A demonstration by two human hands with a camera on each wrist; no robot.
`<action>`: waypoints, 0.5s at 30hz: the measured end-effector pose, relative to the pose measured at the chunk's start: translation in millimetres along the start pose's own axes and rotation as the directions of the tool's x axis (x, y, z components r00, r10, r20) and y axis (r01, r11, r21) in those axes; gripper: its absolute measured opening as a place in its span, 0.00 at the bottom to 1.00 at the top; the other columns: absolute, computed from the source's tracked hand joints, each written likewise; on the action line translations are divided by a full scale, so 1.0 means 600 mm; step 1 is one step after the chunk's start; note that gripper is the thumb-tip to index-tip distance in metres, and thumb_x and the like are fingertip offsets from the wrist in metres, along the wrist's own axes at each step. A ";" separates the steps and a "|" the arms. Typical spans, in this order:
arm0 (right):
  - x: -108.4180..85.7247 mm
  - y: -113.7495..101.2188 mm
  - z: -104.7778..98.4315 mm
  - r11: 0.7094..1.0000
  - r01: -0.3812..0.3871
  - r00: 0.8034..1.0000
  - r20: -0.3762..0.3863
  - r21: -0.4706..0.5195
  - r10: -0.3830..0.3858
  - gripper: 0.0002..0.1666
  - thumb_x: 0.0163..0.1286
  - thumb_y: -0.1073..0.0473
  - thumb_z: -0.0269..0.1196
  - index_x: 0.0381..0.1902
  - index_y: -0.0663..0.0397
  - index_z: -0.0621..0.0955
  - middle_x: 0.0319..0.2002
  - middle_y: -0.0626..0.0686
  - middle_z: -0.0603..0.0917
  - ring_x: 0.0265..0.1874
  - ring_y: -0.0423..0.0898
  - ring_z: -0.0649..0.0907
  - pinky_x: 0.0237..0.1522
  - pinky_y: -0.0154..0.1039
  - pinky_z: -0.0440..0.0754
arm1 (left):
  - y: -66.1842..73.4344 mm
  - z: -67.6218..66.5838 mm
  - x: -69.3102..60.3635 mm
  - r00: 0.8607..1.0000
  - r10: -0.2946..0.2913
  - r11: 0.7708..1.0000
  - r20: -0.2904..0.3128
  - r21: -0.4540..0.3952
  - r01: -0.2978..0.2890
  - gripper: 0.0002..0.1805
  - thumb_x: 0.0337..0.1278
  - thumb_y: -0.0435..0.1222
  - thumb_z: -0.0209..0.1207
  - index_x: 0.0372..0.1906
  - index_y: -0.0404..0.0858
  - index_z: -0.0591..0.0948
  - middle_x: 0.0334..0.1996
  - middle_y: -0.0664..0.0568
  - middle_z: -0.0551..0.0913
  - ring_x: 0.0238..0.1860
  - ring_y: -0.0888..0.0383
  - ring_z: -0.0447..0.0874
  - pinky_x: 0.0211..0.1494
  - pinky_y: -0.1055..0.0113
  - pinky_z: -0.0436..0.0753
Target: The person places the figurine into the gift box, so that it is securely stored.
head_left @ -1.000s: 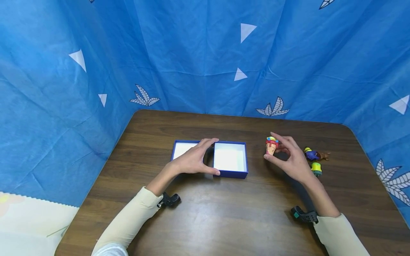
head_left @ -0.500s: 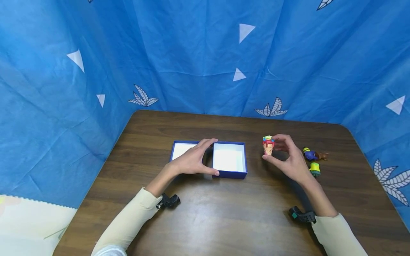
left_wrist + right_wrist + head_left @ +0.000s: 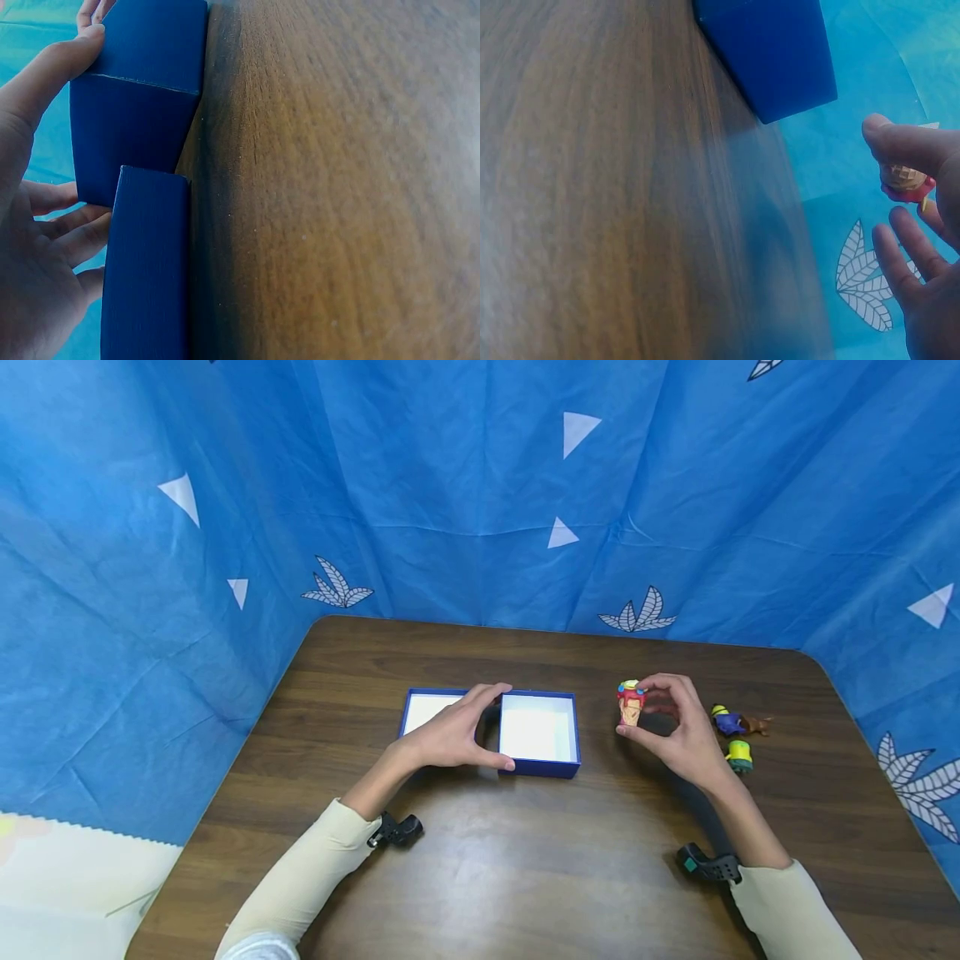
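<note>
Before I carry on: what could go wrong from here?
The cone toy might slip, since only the right hand grips it. That hand could knock the yellow-green toy or blue-brown toy close by it. The left hand, reaching over the left blue box to grip the right blue box, might shift either one.

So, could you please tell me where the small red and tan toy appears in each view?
Head: toy right of centre, in the right grip.
Left wrist: not in this picture.
Right wrist: toy near right edge, mid-height, partly hidden.
Landmark in all three: deeper blue box, near the middle in head, upper left in left wrist, top in right wrist.
</note>
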State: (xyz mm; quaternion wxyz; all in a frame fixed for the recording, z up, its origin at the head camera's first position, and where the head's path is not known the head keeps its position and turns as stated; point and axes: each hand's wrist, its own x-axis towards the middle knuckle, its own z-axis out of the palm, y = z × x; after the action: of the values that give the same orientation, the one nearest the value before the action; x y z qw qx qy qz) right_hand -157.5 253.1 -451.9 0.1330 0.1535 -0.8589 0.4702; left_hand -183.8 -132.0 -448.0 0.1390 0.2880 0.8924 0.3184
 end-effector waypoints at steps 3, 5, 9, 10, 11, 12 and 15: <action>0.000 -0.001 0.002 1.000 -0.006 1.000 0.006 0.004 0.006 0.44 0.54 0.72 0.83 0.67 0.57 0.76 0.64 0.53 0.74 0.55 0.34 0.78 0.55 0.17 0.78 | 0.000 0.001 0.000 1.000 0.001 1.000 0.001 0.002 -0.001 0.67 0.48 0.69 0.75 0.88 0.53 0.53 0.84 0.50 0.61 0.80 0.47 0.70 0.78 0.40 0.76; 0.000 -0.003 0.003 1.000 -0.008 1.000 0.010 0.005 0.008 0.44 0.55 0.71 0.82 0.68 0.57 0.75 0.65 0.53 0.74 0.55 0.34 0.78 0.56 0.18 0.79 | 0.000 0.001 0.000 1.000 0.000 1.000 0.003 0.003 0.000 0.67 0.48 0.68 0.76 0.88 0.53 0.53 0.84 0.50 0.61 0.80 0.47 0.70 0.78 0.40 0.76; 0.003 -0.012 0.004 0.999 -0.011 1.000 0.028 0.031 0.010 0.45 0.57 0.71 0.81 0.69 0.57 0.73 0.65 0.52 0.75 0.56 0.33 0.79 0.57 0.19 0.79 | 0.000 0.001 -0.002 1.000 -0.005 1.000 0.006 0.002 0.005 0.66 0.48 0.69 0.75 0.88 0.55 0.53 0.84 0.51 0.61 0.80 0.47 0.70 0.78 0.40 0.76; 0.004 -0.015 0.005 0.999 -0.013 0.999 0.034 0.042 0.011 0.45 0.57 0.71 0.81 0.69 0.57 0.73 0.65 0.52 0.75 0.56 0.33 0.80 0.57 0.19 0.79 | 0.000 0.001 -0.002 1.000 -0.005 1.000 0.004 0.001 0.005 0.66 0.48 0.69 0.75 0.88 0.55 0.53 0.84 0.51 0.61 0.80 0.47 0.70 0.78 0.40 0.76; 0.005 -0.018 0.006 0.998 -0.014 0.999 0.039 0.054 0.012 0.45 0.58 0.71 0.81 0.70 0.57 0.72 0.65 0.52 0.76 0.56 0.33 0.80 0.57 0.19 0.79 | 0.000 0.001 -0.002 1.000 -0.003 1.000 0.002 0.000 0.003 0.66 0.48 0.69 0.75 0.88 0.55 0.53 0.83 0.51 0.61 0.80 0.47 0.70 0.78 0.40 0.76; 0.006 -0.021 0.006 0.998 -0.017 0.999 0.044 0.068 0.014 0.45 0.58 0.71 0.81 0.70 0.58 0.72 0.65 0.52 0.76 0.56 0.33 0.81 0.57 0.19 0.79 | 0.000 0.001 -0.002 1.000 0.001 1.000 0.000 -0.003 -0.001 0.66 0.49 0.69 0.75 0.88 0.54 0.53 0.83 0.51 0.62 0.79 0.46 0.70 0.78 0.39 0.76; 0.010 -0.031 0.009 0.995 -0.029 0.998 0.052 0.092 0.024 0.44 0.59 0.71 0.81 0.69 0.57 0.72 0.65 0.50 0.77 0.56 0.34 0.81 0.57 0.19 0.79 | 0.001 0.001 -0.001 1.000 0.008 1.000 -0.005 -0.006 -0.008 0.67 0.49 0.68 0.75 0.88 0.52 0.54 0.83 0.50 0.62 0.79 0.46 0.71 0.78 0.39 0.76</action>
State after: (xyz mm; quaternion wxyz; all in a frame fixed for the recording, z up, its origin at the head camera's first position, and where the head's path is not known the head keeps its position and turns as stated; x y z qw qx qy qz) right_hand -156.1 237.9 -438.2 0.0977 0.1598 -0.8412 0.5073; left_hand -183.1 -132.0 -448.0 0.1363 0.2904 0.8906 0.3225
